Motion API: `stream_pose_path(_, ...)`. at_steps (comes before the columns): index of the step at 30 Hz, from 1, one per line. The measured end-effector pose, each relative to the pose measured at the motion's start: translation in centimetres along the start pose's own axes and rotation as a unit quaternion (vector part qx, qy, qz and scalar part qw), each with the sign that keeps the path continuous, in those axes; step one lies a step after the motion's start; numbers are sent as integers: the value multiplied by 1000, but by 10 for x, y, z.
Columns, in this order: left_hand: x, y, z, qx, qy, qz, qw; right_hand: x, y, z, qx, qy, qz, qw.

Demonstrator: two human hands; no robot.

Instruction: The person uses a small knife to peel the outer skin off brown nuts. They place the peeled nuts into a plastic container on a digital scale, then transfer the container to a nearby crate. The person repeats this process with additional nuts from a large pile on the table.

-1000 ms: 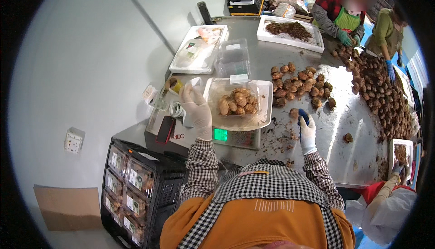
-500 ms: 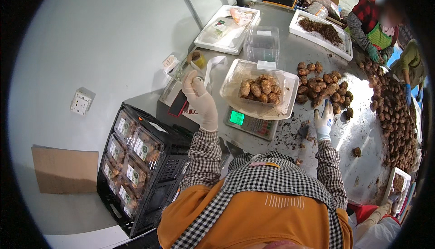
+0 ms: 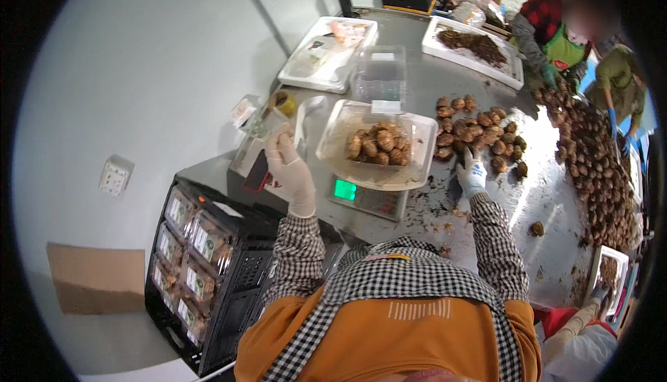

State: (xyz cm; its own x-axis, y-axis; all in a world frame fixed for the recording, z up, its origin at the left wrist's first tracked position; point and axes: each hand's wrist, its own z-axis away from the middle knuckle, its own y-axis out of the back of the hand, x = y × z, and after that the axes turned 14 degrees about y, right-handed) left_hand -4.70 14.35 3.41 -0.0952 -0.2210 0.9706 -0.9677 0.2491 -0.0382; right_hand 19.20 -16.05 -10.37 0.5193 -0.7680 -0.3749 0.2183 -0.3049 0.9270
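Note:
My gloved left hand (image 3: 290, 173) is raised beside a roll of yellow tape (image 3: 283, 102), fingers drawn together; whatever they pinch is too small to make out. My right hand (image 3: 473, 175), in a white glove with blue marks, reaches to the near edge of a loose pile of brown taro-like tubers (image 3: 479, 130), its fingers apart and touching them. Between my hands a clear plastic box holding several tubers (image 3: 379, 144) sits in a white tray (image 3: 418, 173). That tray rests on a scale (image 3: 379, 202) with a lit green display.
A black crate (image 3: 229, 271) of filled clear boxes stands at left. Stacked empty clear boxes (image 3: 379, 76) and a white foam tray (image 3: 295, 66) lie beyond the scale. Co-workers (image 3: 556, 34) handle a large tuber heap (image 3: 590, 166) at right. A single tuber (image 3: 537, 228) lies apart.
The view has shifted, so the table sits further left. My right hand has moved in against the pile, its fingers less outstretched. My left hand stays raised near the tape. The filled box remains on the scale.

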Motion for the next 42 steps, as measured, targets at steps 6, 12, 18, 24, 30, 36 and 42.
stream_pose_path(6,24,-13,19,-42,50,31,997,7,23,-19,-55,-69,62,994)
stream_pose_path(12,21,-19,34,-120,62,31,990,46,-17,-15,136,-138,-476,858)
stream_pose_path(18,6,-44,59,-225,58,16,972,28,-29,24,98,32,-901,422)
stream_pose_path(24,4,-79,93,-390,78,5,918,-22,19,60,21,128,-910,394)
stream_pose_path(30,-9,-99,138,-486,134,9,863,-69,68,84,123,181,-776,591)
stream_pose_path(36,23,-104,159,-531,288,214,767,-95,78,108,172,217,-669,690)
stream_pose_path(42,24,-92,148,-541,254,222,770,-107,92,116,162,233,-690,666)
